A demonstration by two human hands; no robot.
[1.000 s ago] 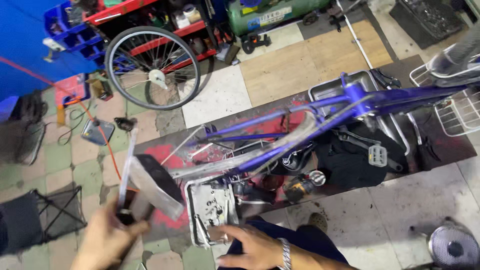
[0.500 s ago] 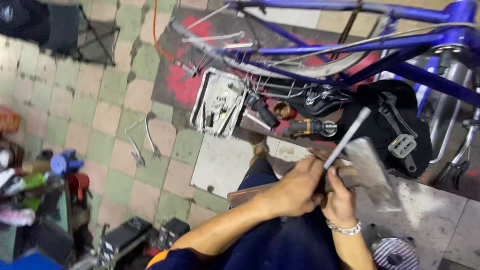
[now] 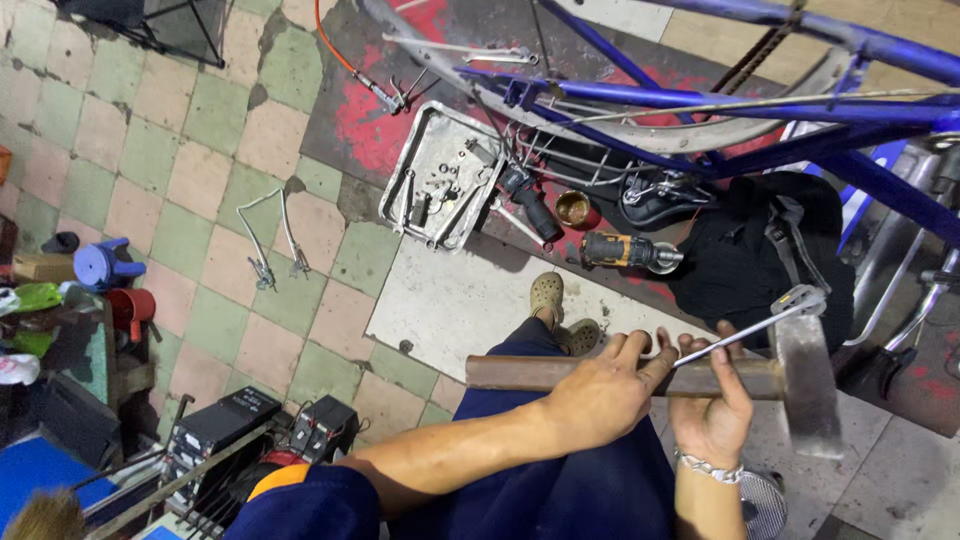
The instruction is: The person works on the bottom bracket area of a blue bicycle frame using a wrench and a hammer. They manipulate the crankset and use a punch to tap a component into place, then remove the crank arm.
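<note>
1. Head view: since a second ago the hammer (image 3: 790,375) has come from the lower left to the lower right of the frame, now level.
2. Left hand (image 3: 600,385) wraps its brown, worn wooden handle.
3. Right hand (image 3: 712,405) closes on handle and thin steel wrench (image 3: 745,332).
4. Blue tubular bicycle frame (image 3: 760,100) spans above.

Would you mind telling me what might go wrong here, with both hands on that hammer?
1. The left hand and right hand share the hammer handle with a thin wrench; the wrench might slip loose.
2. The heavy head hangs above the person's sandalled foot and could drop onto it.
3. The drill and parts tray lie close by, easy to trip on.
</note>
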